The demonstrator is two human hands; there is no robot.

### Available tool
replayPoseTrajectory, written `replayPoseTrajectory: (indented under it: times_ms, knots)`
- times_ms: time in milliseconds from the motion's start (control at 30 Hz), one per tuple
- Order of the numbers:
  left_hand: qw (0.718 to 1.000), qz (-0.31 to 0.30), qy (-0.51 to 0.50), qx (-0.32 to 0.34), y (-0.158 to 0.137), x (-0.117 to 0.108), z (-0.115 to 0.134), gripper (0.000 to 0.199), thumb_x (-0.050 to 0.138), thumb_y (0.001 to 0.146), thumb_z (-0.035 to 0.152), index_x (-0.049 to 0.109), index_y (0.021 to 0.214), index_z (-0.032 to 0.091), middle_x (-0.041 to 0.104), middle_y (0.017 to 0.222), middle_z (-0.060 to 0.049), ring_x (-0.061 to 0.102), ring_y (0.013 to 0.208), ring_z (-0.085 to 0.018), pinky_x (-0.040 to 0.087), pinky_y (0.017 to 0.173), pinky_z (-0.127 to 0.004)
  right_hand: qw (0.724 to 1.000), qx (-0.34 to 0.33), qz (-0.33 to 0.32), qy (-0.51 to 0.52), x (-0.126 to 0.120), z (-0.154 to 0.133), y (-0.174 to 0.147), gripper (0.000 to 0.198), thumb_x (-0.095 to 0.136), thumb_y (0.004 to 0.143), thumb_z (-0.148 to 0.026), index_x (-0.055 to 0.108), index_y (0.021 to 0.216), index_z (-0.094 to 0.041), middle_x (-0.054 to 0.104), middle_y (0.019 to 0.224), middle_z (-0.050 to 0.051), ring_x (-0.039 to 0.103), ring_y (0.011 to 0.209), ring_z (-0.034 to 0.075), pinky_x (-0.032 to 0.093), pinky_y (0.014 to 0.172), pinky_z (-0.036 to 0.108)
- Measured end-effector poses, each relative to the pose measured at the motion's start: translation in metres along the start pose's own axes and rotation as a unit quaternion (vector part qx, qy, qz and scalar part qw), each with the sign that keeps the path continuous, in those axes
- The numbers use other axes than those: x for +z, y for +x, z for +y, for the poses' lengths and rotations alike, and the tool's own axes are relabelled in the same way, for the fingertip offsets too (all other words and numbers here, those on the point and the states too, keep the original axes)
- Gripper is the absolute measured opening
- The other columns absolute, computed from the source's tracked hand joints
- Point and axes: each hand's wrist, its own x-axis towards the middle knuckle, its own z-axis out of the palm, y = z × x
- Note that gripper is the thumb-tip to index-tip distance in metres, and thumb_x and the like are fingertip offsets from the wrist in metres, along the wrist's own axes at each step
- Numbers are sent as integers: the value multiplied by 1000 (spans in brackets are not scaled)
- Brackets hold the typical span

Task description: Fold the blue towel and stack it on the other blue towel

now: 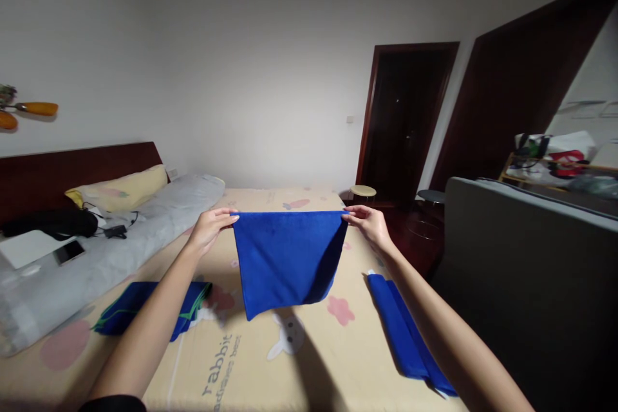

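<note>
A blue cloth (290,261) hangs spread out above the bed, its top edge pulled straight between my two hands. My left hand (212,226) pinches its upper left corner, while the upper right corner is gripped by my right hand (369,225). The lower edge hangs free and slants a little. Partly behind my left forearm lies a pile of blue cloths with green edging (128,306). Folded blue cloths (398,328) lie at the right, partly covered by my right forearm.
The bed sheet (251,360) is beige with rabbit and flower prints. On the grey bedding (159,225) at the left lie a phone (70,252), a white flat object (29,248) and cables. A grey panel (521,283) stands at the right; a round stool (362,191) stands near the dark door (405,122).
</note>
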Motion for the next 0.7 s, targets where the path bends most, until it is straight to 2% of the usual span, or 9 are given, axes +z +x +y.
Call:
replayPoseTrajectory:
  times_ms: [167,333,533,700]
  knots:
    - [990,46,123,41,13,-11,-12,36,81,46,44,72,70,18,74,65,-4,64,70,-18,49,69,-32,993,-49,-26,-101,-3,1,8,44,70,59,-58,67,74,-17,69,63,4,61,58,13,49,57,26]
    - [984,41,167,51,31,-13,-22,25,80,46,39,71,61,20,69,58,0,55,64,-15,40,66,-29,983,-77,-66,-156,0,8,25,39,68,62,-57,64,68,-18,63,52,0,52,48,9,42,53,24]
    - [985,-8,171,21,52,-6,-44,24,78,48,38,70,60,18,64,51,3,49,56,-11,35,59,-27,980,-51,-97,-168,11,35,39,42,66,64,-59,60,62,-17,60,44,0,45,38,7,37,46,24]
    - [988,-30,149,-30,62,0,-72,29,77,51,41,68,64,16,59,43,3,50,45,-10,33,50,-25,990,-15,-74,-122,24,65,40,50,60,65,-67,57,65,-17,61,43,4,49,35,11,37,39,25]
